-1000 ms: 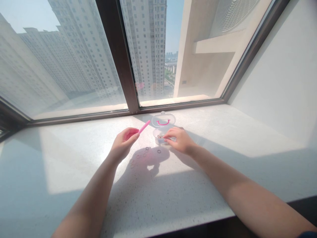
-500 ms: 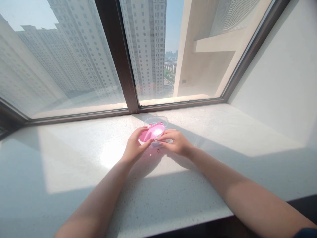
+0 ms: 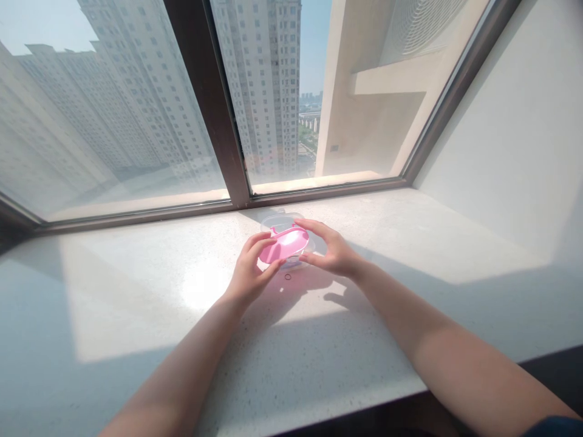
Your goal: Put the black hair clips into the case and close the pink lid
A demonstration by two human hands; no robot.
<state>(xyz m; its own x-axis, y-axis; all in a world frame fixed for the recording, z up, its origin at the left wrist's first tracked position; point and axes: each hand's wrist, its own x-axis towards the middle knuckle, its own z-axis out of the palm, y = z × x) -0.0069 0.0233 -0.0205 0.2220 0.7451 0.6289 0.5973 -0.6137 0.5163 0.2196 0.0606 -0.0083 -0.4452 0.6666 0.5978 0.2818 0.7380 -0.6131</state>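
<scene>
My left hand (image 3: 252, 267) grips the left end of a shiny pink oval plastic piece, which looks like a shallow tray or lid (image 3: 289, 244). The thumb lies along its near edge and the fingers at the far side. At the right end, my right hand (image 3: 334, 249) has thumb and fingers spread apart around the piece; whether a fingertip touches the rim I cannot tell. A clear plastic container (image 3: 277, 218) stands behind and partly under the pink piece, mostly covered by it. A small dark ring (image 3: 288, 277) lies on the sill just in front.
All this is on a white speckled windowsill (image 3: 319, 358), with bright sun patches and shadows. Behind runs a brown window frame (image 3: 223, 115); a white wall (image 3: 510, 145) closes the right side. The sill's front edge drops to a dark area below.
My right hand has opened from a pinch near the piece's near right edge, its fingers lifting toward the far rim. The pink piece has shifted slightly right; my left hand keeps its grip.
</scene>
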